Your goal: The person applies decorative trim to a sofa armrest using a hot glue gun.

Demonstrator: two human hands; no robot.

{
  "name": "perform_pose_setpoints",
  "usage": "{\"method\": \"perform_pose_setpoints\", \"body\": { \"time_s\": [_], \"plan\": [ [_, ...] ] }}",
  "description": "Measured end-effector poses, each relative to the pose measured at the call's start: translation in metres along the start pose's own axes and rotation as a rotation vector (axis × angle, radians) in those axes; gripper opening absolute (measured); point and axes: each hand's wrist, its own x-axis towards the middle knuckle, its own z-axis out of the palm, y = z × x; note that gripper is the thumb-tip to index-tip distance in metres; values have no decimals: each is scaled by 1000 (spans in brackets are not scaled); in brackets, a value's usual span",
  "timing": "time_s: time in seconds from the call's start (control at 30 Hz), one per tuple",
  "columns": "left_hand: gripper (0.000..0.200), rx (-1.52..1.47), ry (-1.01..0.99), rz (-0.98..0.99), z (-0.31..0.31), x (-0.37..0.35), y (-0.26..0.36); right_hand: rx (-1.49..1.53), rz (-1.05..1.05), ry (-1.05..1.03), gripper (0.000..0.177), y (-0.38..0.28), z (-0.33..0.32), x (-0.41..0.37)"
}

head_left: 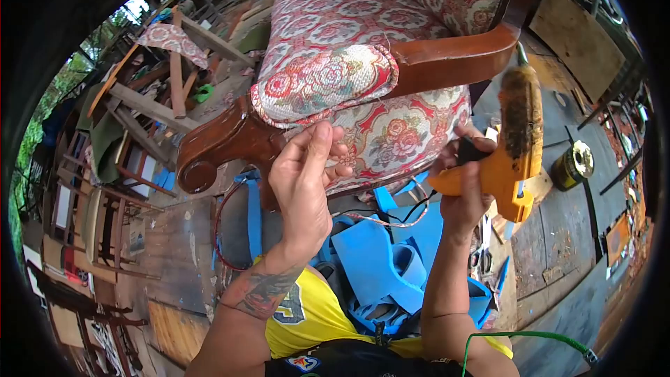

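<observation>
My right hand (469, 174) grips a yellow glue gun (518, 139) by its handle, fingers round the black trigger. Dark, burnt-looking residue covers its barrel, and the metal nozzle points up and away. Just in front of the sofa's padded armrest (324, 84), my left hand (307, 171) is raised with loosely curled fingers a little apart; nothing shows in it. Floral red and cream fabric covers the armrest pad, which has a piped edge and a few loose threads. Below it is the floral side panel (401, 136), partly behind my hands. The sofa's carved wooden arm (223, 139) is glossy brown.
Blue foam offcuts (387, 258) lie in front of my lap, with a loose strip of piping (380, 221) across them. Scissors (481, 260) rest at the right. A tin (574, 165) stands on the boards farther right. Wooden chair frames (105, 202) crowd the left side.
</observation>
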Motion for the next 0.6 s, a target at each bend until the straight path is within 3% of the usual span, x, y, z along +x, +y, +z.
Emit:
{"method": "perform_pose_setpoints", "body": {
  "time_s": [0.03,0.17,0.23,0.27,0.3,0.47,0.5,0.6],
  "plan": [
    [36,20,7,6,0,1,-1,-89,-70,-45,42,-2,10,3],
    [38,46,26,88,10,4,1,-22,-3,-220,59,-17,26,13],
    [35,58,47,81,12,5,1,157,250,-293,68,-29,21,6],
    [35,63,50,85,13,7,0,87,339,-265,77,-33,19,-2],
    [32,59,62,102,13,7,-3,63,309,-311,79,-32,13,-7],
    [22,62,84,135,12,8,-4,149,332,-287,65,-12,10,-29],
    [19,68,89,135,11,8,-4,8,252,-324,54,-6,8,-28],
    [15,61,101,150,11,7,-5,-200,167,-393,40,-6,6,-25]
  ]
}}
